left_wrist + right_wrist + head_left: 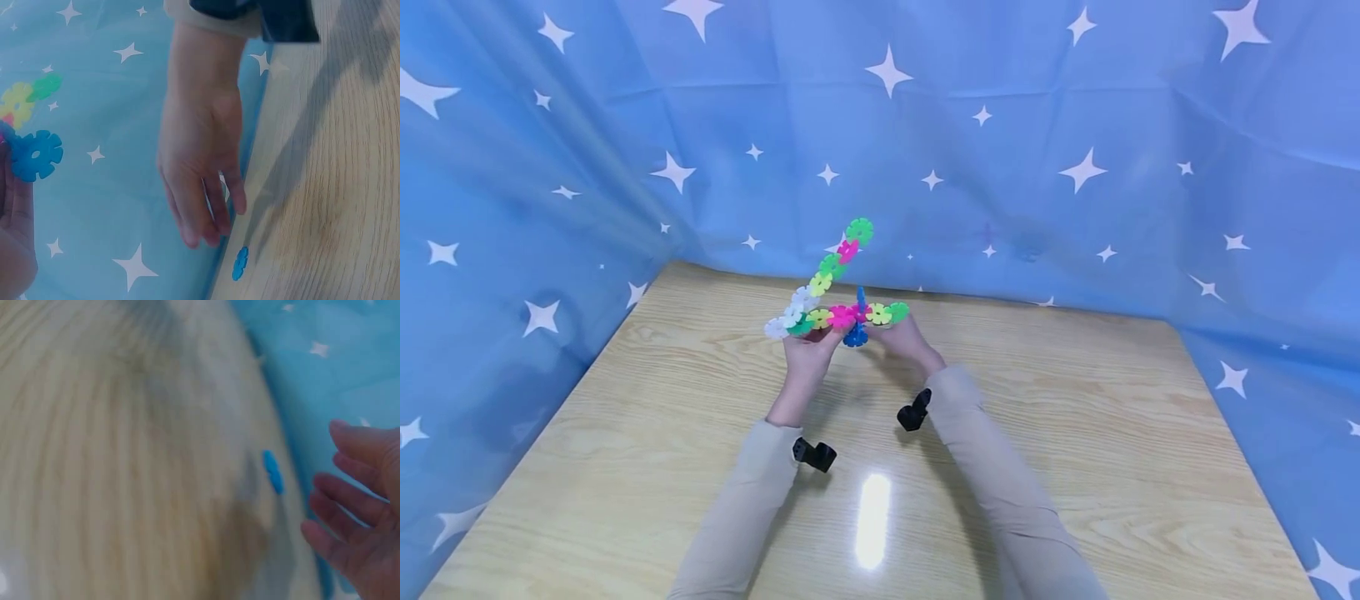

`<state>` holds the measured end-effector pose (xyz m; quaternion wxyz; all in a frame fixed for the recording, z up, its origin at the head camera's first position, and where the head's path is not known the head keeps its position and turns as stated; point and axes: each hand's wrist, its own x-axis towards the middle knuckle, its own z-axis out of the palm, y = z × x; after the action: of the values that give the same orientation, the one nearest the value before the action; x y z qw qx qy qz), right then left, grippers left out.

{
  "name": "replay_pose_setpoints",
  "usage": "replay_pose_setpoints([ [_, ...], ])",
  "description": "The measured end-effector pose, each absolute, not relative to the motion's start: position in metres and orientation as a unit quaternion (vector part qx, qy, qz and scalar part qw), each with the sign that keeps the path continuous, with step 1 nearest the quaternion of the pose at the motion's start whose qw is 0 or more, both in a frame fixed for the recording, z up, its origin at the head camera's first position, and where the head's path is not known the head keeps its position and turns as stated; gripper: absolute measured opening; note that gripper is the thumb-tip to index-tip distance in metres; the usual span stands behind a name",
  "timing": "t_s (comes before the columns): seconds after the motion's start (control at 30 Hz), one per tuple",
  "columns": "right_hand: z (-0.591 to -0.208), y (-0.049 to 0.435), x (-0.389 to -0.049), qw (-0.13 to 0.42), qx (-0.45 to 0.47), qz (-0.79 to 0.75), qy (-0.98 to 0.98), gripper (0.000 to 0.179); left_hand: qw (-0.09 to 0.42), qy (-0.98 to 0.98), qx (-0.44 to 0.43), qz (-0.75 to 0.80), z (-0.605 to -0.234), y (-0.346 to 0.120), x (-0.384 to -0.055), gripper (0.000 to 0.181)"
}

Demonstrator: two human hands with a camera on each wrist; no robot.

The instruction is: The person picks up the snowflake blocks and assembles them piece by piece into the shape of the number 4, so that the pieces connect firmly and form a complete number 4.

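Head view: the left hand [805, 354] is raised above the far part of the wooden surface [1075, 433] and holds a construction of interlocking plastic flower discs [831, 304] from beneath, its fingers curled around the left end of the horizontal row. That row runs left to right in white, green, yellow, pink, yellow and green. A second arm of discs rises from the row's left part, slanting up and to the right, and ends in a green disc [860, 231]. A blue disc [855, 335] hangs below the middle of the row.

The right hand [910, 340] sits just beside the right end of the row. Whether it touches the discs cannot be told from this view. In the left wrist view the right hand's fingers [206, 212] are straight and relaxed and grip nothing; the right wrist view shows them loosely spread.

A single loose blue disc [240, 263] lies on the surface at its far edge, against the blue star-patterned backdrop [1075, 125], apart from both hands.

A black wrist mount [814, 453] is visible on each beige sleeve [1000, 492].
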<state>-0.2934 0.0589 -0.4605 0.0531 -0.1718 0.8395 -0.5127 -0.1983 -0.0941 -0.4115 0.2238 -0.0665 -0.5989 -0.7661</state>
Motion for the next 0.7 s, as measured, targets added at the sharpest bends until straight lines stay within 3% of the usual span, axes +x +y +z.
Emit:
replay_pose_setpoints([
  [0.17, -0.474, 0.046, -0.294, 0.026, -0.230, -0.445, 0.865, 0.031, 0.216, -0.609, -0.042, -0.762, -0.411, -0.096, -0.198, 0.038],
  [0.43, -0.482, 0.034, -0.298, -0.035, -0.250, -0.329, 0.910, 0.017, 0.229, -0.614, -0.047, -0.754, -0.410, -0.096, -0.198, 0.032],
  [0.57, -0.478, 0.031, -0.296, -0.015, -0.219, -0.288, 0.932, 0.019, 0.235, -0.616, -0.059, -0.750, -0.410, -0.096, -0.198, 0.029],
  [0.7, -0.466, 0.030, -0.294, 0.050, -0.180, -0.257, 0.948, 0.012, 0.236, -0.619, -0.061, -0.746, -0.410, -0.097, -0.199, 0.027],
])
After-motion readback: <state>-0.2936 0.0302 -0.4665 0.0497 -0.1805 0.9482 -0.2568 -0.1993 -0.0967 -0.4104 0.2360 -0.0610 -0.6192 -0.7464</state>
